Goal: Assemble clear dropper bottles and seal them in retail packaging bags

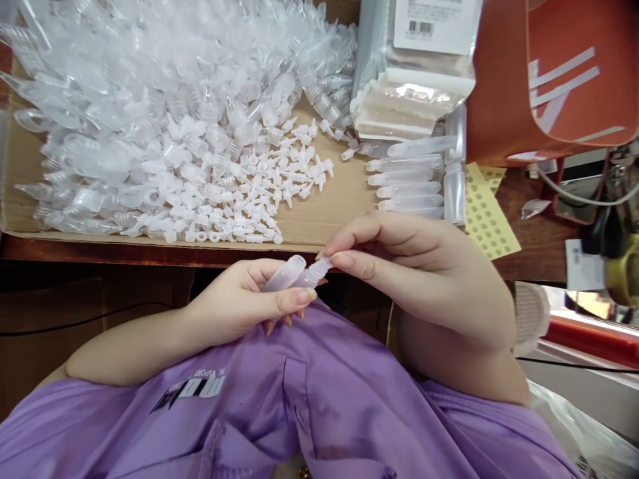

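Note:
My left hand point(244, 293) is closed around two translucent plastic pieces in front of my purple shirt. One is a smooth, round-ended long cap or tube point(285, 274) with its open end facing up. Beside it, a small bottle point(315, 271) with a threaded neck points up and to the right. My right hand point(414, 266) pinches at the top of that neck with thumb and index finger; whatever is between the fingertips is too small and covered to make out. Small white pointed nozzle tips point(279, 173) lie in the cardboard tray beyond my hands.
The cardboard tray point(344, 199) holds a large heap of clear plastic parts point(150, 86). At its right lie several lined-up tubes point(409, 179) below a stack of clear bags point(414, 100). An orange bin point(499, 86), a yellow sticker sheet point(492, 219) and a tape roll point(624, 273) stand farther right.

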Tool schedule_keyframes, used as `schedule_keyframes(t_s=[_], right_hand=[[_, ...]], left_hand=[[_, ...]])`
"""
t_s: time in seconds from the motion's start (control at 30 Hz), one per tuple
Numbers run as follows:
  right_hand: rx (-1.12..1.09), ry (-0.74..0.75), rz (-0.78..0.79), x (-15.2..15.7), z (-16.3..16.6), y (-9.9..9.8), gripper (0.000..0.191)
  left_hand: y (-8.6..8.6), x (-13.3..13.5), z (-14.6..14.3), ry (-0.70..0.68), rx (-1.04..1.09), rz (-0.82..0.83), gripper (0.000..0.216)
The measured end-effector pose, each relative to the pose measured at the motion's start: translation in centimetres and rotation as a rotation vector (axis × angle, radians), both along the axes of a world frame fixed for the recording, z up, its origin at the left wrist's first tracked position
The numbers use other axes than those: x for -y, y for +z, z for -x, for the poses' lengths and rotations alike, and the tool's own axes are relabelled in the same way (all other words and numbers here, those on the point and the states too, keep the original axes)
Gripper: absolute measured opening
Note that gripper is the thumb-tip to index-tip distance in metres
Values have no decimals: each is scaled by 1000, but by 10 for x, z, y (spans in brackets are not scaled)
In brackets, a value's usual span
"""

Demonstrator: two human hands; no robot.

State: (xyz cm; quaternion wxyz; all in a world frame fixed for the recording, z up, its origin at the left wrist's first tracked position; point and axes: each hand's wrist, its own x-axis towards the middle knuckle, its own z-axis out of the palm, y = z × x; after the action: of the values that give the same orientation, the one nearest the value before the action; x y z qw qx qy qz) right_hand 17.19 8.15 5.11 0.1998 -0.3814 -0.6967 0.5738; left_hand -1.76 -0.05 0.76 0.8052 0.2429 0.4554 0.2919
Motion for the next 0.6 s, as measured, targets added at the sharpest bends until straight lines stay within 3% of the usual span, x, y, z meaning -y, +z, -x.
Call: schedule_keyframes(t_s=[0.4,0.5,0.6], right_hand=[[106,90,-121,6,-4,-9,8],[79,60,-80,8,-5,-9,7],[20,60,21,4,-7,-6,11]], left_hand=[[7,3,-6,32,-97,-33,22],[8,1,-5,16,-114,-42,24],[7,-3,-5,2,-2,-19,31]])
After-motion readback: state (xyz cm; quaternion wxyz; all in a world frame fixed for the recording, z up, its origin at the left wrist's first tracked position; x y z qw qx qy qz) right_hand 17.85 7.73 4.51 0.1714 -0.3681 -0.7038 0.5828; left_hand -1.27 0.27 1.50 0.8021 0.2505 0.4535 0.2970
